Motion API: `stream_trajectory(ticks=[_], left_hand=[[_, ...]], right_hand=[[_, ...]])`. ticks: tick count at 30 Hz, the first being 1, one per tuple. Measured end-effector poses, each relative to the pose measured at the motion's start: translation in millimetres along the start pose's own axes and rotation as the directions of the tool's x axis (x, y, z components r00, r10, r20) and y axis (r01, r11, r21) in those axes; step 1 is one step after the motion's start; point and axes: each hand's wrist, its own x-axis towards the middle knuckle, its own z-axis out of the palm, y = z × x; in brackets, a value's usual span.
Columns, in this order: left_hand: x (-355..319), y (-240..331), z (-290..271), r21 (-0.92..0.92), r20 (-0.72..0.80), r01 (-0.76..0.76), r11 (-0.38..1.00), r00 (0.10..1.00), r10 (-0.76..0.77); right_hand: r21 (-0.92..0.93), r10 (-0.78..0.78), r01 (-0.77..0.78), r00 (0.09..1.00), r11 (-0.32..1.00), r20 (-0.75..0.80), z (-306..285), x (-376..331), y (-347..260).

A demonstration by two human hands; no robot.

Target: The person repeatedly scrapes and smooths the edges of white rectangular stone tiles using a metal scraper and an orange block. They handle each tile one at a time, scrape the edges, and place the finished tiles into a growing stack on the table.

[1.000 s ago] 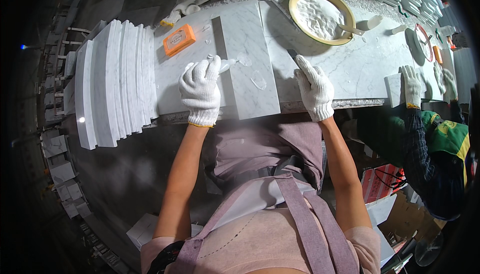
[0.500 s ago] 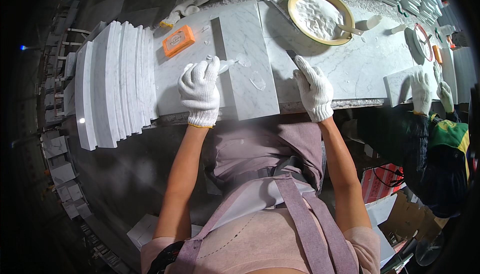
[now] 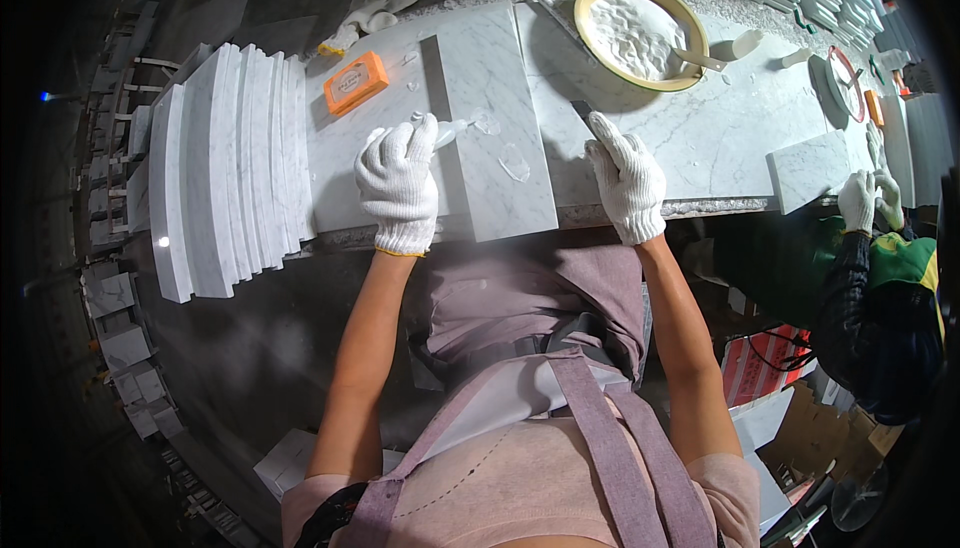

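In a white knit glove, my left hand (image 3: 398, 186) is closed around a small translucent squeeze bottle (image 3: 449, 133), whose tip points right over a grey-veined marble slab (image 3: 495, 68). Clear wet patches (image 3: 513, 162) lie on that slab near the tip. My right hand (image 3: 628, 180), gloved alike, is to the right of the slab with its fingers closed on a thin dark flat blade (image 3: 582, 110). Only the blade's end shows past the index finger, so its handle is hidden.
Upright marble tiles (image 3: 215, 168) stand stacked at the left. An orange box (image 3: 356, 83) and a spare glove (image 3: 372, 10) lie behind my left hand. A yellow-rimmed bowl of white powder (image 3: 697, 33) sits at the far right. A co-worker's gloved hands (image 3: 858, 200) are by another tile (image 3: 808, 170).
The co-worker's near hand has come off the tile at the right and moved over to the other hand. My own hands have hardly moved.
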Motion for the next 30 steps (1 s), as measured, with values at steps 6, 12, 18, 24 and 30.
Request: stream_trajectory(ticks=[6,12,18,24,30], left_hand=[[-2.8,-2.3,2.9,-0.005,-0.002,0.004,1.0,1.0,-0.004],[-8.1,1.1,3.3,0.036,0.091,0.092,0.995,0.991,-0.095],[-15.2,4.4,-0.8,-0.05,0.193,0.25,0.967,0.952,-0.237],[-17.4,0.5,-9.7,-0.448,0.326,0.621,0.643,0.784,-0.529],[-10.2,-23.4,-2.2,-0.463,0.423,0.806,0.368,0.566,-0.708]], right_hand=[[-0.015,-0.02,0.02,1.0,1.0,-0.014,0.4,0.9,-1.3],[-0.03,-0.055,0.054,0.998,0.998,-0.027,-1.0,2.4,-2.9],[-0.037,-0.049,0.048,0.999,0.998,-0.009,-0.2,2.2,0.8],[0.106,-0.072,0.076,0.996,0.991,-0.047,-2.6,-3.1,10.3],[0.592,0.443,-0.567,0.822,0.573,0.358,-36.0,-32.3,4.9]])
